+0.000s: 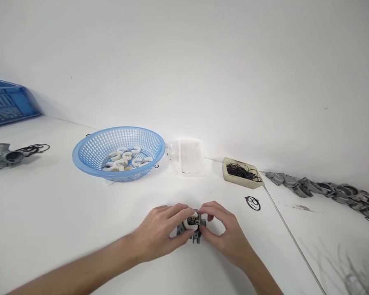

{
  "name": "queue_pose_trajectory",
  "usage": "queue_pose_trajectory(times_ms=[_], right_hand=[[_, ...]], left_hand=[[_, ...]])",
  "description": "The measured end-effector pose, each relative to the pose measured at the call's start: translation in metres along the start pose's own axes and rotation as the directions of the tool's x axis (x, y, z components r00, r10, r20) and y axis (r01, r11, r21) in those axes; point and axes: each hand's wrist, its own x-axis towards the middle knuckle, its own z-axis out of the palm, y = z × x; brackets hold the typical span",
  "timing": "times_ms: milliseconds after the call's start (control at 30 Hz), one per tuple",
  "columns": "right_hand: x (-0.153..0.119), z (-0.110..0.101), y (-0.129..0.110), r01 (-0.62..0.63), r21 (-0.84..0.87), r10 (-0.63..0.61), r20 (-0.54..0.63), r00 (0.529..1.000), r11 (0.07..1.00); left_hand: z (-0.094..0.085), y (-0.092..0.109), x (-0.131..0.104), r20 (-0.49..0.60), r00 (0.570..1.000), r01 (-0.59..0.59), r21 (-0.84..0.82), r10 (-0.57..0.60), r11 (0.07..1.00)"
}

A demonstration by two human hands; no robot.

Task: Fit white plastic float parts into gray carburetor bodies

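Note:
A grey metal carburetor body (196, 237) rests on the white table at the lower middle, with a white U-shaped float (190, 225) on its open top. My left hand (164, 227) is closed round the left side, its fingertips on the float and its thumb at the near edge. From the right, my right hand (223, 231) pinches at the body's edge beside the float; whatever small part sits between those fingertips is too small to make out. Up and to the left, a blue round basket (119, 174) holds several white floats.
A white tray (192, 159) stands behind my hands. Right of it are a cream tray (242, 180) of black rings, a black gasket (252, 203) and a row of grey bowls (326, 189). Far left: another carburetor (6, 156), black rings (35, 149), a blue crate (10, 102).

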Motion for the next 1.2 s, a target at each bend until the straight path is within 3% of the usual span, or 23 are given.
queue_pose_trajectory(times_ms=[167, 667, 1200], right_hand=[[0.0014, 0.0001, -0.0019, 0.057, -0.008, -0.057, -0.029, 0.998, 0.998], [0.0001, 0.0022, -0.0055, 0.021, 0.011, -0.021, 0.026, 0.999, 1.0], [0.0028, 0.0046, -0.0031, 0.059, 0.013, -0.059, -0.014, 0.998, 0.998]], left_hand=[[-0.0004, 0.0002, 0.0002, 0.013, 1.0, 0.009, -0.003, -0.009, 1.0], [-0.0016, -0.0001, 0.0015, -0.007, 1.0, -0.008, -0.012, 0.007, 1.0], [-0.002, 0.0016, 0.0033, -0.004, 1.0, -0.007, 0.001, 0.007, 1.0]])
